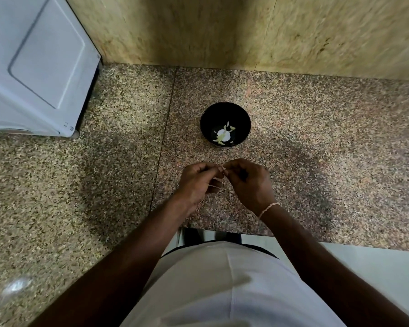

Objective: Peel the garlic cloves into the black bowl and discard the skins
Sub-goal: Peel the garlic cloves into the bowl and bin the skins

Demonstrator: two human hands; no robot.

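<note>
A white appliance (31,64) is occupying the upper left of the frame, standing on the speckled granite counter (92,175) that is spanning the middle of the picture. Behind it, a yellowish marbled wall (222,29) is filling the upper edge.

Slightly left of centre, the person's left hand (196,182) is hovering over the counter with its fingers curled inward, the thumb and forefinger pinching a small pale garlic clove (223,171) at the point where the two hands are meeting. A thin pale strip, seemingly skin, is lying across the lower fingers of this hand; its exact nature cannot be told.

At centre, above the hands and apart from them, the black bowl (225,109) is sitting upright on the counter. Several pale peeled cloves (222,135) are lying on its floor, beside a bright round reflection.

Just right of centre, the right hand (248,182) is facing the left one, its fingers likewise curled, its fingertips closing on the same clove from the other side. A light thread band (268,208) is circling its wrist.

Along the lower middle of the frame, the person's white shirt (222,286) is showing between the two forearms, and a pale floor (376,263) is appearing at the lower right below the counter edge.
</note>
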